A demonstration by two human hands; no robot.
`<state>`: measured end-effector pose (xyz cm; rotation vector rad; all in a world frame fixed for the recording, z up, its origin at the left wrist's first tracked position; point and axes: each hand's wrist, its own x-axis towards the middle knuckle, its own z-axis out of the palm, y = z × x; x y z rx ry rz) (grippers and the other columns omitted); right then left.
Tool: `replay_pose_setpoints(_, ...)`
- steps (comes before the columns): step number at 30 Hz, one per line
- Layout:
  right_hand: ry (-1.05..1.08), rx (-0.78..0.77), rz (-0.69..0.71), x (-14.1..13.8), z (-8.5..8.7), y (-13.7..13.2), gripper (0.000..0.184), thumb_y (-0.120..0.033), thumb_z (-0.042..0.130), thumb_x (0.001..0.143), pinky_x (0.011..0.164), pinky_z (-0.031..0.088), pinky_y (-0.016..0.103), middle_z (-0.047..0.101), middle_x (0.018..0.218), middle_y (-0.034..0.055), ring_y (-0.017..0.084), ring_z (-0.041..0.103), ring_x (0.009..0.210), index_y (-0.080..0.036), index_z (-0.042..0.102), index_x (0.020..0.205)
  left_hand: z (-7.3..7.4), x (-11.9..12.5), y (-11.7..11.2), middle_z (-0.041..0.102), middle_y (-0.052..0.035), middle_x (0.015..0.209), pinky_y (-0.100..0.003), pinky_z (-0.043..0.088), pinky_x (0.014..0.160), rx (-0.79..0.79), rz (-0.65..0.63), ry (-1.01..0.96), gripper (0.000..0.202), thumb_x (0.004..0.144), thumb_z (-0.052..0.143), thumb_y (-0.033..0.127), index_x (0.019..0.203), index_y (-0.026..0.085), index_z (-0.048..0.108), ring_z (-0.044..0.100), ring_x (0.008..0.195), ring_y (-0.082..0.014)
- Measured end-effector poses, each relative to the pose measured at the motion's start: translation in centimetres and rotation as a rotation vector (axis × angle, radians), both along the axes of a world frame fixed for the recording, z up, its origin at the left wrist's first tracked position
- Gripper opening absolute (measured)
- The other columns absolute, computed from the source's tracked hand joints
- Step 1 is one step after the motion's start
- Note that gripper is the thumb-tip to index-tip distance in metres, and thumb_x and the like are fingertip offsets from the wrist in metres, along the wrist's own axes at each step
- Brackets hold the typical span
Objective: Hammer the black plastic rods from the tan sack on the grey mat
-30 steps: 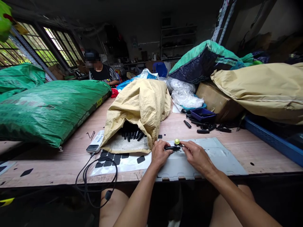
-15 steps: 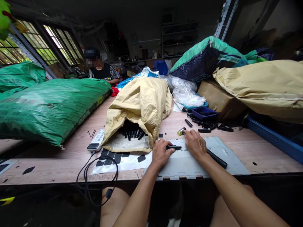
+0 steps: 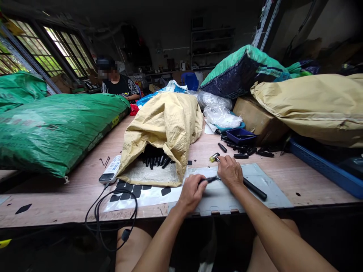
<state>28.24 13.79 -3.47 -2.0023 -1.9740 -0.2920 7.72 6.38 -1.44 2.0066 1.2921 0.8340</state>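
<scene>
My left hand [image 3: 191,192] is closed on a slim black piece [image 3: 210,179], pinched between thumb and fingers. The piece points right and is tilted, just over the grey board [image 3: 227,202]; its exact kind is not clear. Beside it, my right hand [image 3: 230,173] is wrapped around a hammer [image 3: 256,189]. The hammer's black handle sticks out behind the wrist, and its yellow-and-metal head [image 3: 214,157] shows past the fingers. Left of my hands, a beige sack [image 3: 167,113] lies with its mouth towards me, with several black pieces [image 3: 154,161] inside.
A white sheet with black stickers [image 3: 127,190], a white device [image 3: 110,172] and its cable [image 3: 96,219] lie to the left. Loose black pieces [image 3: 241,155], a purple tray [image 3: 241,136] and a blue basket [image 3: 320,166] are right. Green sacks [image 3: 62,128] flank the table. A person [image 3: 119,85] sits across.
My left hand has raised and tilted the black piece, which lay flat on the board before. My right hand keeps hold of the hammer. The whole view has shifted slightly.
</scene>
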Motion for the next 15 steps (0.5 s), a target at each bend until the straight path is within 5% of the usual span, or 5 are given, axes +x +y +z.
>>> replay_pose_setpoints(4,-0.008,-0.008,-0.003,-0.1,0.1,0.0,0.026,-0.024,0.047,0.100,0.077,0.031,0.033,0.063,0.106,0.0106,0.024,0.053,0.101,-0.018,0.066,0.117,-0.3,-1.6,-7.3,0.073,-0.0052,0.107,-0.034,0.043,0.098,-0.135,-0.386,0.002,0.031,0.101,0.048,0.047,0.117,0.029,0.068,0.064,0.102,-0.0215)
replay_pose_setpoints(7,-0.016,-0.004,-0.001,-0.1,0.0,0.1,0.026,-0.023,0.046,0.100,0.077,0.032,0.034,0.063,0.107,0.0108,0.024,0.053,0.101,-0.017,0.066,0.115,-3.6,-3.4,-10.7,0.076,-0.0029,0.106,-0.034,0.045,0.098,-0.327,-0.553,0.143,0.027,0.094,0.061,0.048,0.115,0.034,0.071,0.068,0.102,-0.0227)
replay_pose_setpoints(11,-0.020,0.002,-0.002,0.0,-0.2,0.2,0.025,-0.023,0.046,0.100,0.078,0.032,0.035,0.063,0.107,0.0118,0.025,0.054,0.101,-0.016,0.066,0.115,-9.7,-4.5,-9.9,0.077,-0.0043,0.111,-0.040,0.052,0.092,-0.644,-0.274,0.423,0.030,0.083,0.067,0.033,0.112,0.032,0.073,0.070,0.106,-0.0302)
replay_pose_setpoints(15,-0.015,-0.005,0.000,0.0,-0.3,0.3,0.025,-0.023,0.047,0.099,0.078,0.033,0.034,0.063,0.108,0.0118,0.024,0.054,0.101,-0.017,0.065,0.115,-13.5,-3.3,-6.7,0.072,-0.0086,0.126,-0.047,0.046,0.108,-0.694,-0.008,0.449,0.038,0.088,0.056,0.027,0.124,0.027,0.070,0.063,0.122,-0.0319)
